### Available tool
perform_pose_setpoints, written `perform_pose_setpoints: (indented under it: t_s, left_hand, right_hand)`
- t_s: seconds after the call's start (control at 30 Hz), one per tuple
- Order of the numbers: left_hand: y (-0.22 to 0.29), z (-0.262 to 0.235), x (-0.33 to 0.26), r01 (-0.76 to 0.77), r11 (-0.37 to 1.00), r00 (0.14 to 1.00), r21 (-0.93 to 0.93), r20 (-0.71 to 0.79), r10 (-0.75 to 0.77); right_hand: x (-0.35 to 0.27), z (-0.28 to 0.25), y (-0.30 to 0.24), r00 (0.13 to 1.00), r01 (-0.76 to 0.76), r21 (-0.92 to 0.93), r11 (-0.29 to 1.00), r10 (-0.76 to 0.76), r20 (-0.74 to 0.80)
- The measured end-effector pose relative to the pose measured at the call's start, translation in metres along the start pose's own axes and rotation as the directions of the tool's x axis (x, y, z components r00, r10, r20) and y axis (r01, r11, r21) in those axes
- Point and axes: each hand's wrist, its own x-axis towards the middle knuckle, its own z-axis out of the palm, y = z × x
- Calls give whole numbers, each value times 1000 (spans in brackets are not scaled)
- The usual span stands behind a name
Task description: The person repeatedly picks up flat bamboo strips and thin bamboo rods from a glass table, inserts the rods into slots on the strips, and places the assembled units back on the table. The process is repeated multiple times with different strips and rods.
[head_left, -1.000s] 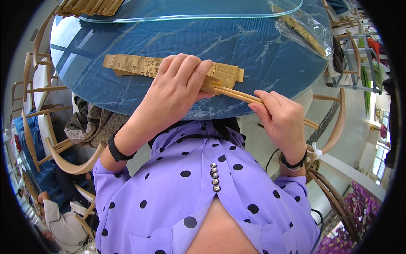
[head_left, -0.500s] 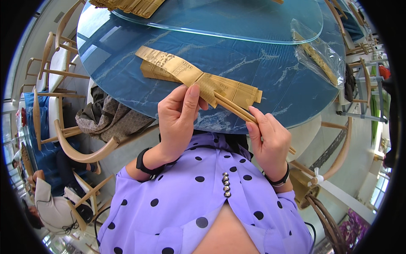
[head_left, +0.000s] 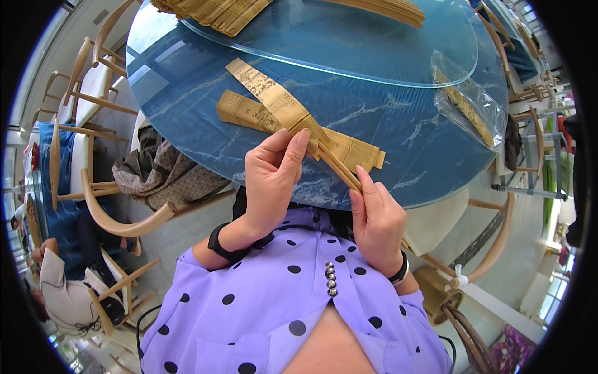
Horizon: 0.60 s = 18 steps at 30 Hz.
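My left hand (head_left: 272, 174) pinches the lower end of a gold paper chopstick sleeve (head_left: 274, 96) between thumb and fingers. The sleeve's printed far end slants up and to the left. A pair of wooden chopsticks (head_left: 339, 169) runs from the sleeve's mouth down to the right, their upper ends inside it. My right hand (head_left: 379, 218) grips them partway along, and their lower ends pass behind it. Just beyond my hands, a flat stack of similar gold sleeves (head_left: 352, 149) lies on the table, partly covered by the held sleeve.
A glass turntable (head_left: 349, 50) sits on the blue marbled table (head_left: 386, 112). On it are a pile of gold sleeves (head_left: 218, 12) and a bundle of chopsticks (head_left: 386, 9). A clear plastic bag (head_left: 473, 106) lies at right. Wooden chairs (head_left: 124, 227) surround the table; one holds a patterned bag (head_left: 165, 171).
My right hand has moved closer to my left, and less of the chopsticks shows between them. The view has shifted, showing more of the turntable.
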Motion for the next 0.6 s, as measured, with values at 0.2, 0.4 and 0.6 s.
perform_pose_setpoints:
  t_s: [0.2, 0.4, 0.6]
  left_hand:
    - [-1, -1, -2, 47, 998, 998, 52, 33, -49]
    - [-9, -1, -3, 81, 993, 994, 87, 64, -87]
    - [-5, -3, 2, 103, 991, 989, 86, 102, -111]
  right_hand:
    - [0, 0, -1, 1000, -8, -34, 999, 9, 13]
    - [-3, 3, -2, 999, -42, -67, 997, 43, 14]
    - [-1, 3, -2, 999, -37, -36, 999, 37, 18]
